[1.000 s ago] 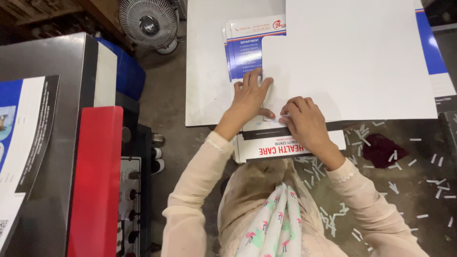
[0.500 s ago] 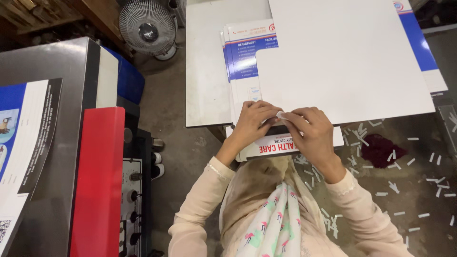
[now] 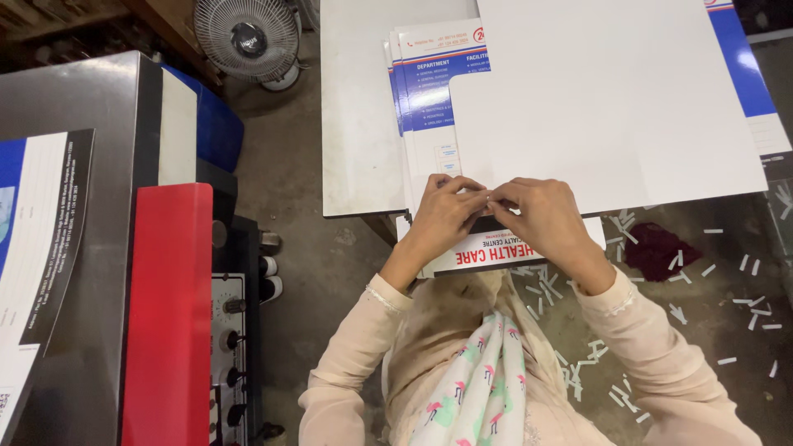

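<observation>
A large white sheet (image 3: 611, 99) lies over a stack of printed blue-and-white sheets (image 3: 434, 91) on a grey table (image 3: 359, 124). My left hand (image 3: 442, 216) and my right hand (image 3: 541, 216) meet fingertip to fingertip at the near edge of the white sheet. Both pinch something thin and small there, perhaps a strip; it is too small to tell. Under my hands a printed sheet (image 3: 496, 252) with a white and red band sticks out over the table's near edge.
A grey machine (image 3: 74, 107) with a red panel (image 3: 169, 314) and control knobs (image 3: 231, 330) stands at the left. A floor fan (image 3: 248, 37) is at the back. Several white paper strips (image 3: 735, 281) and a dark red cloth (image 3: 657, 248) lie on the floor.
Both hands were flat and apart on the sheets a second ago. They have drawn together and now pinch at the white sheet's near edge.
</observation>
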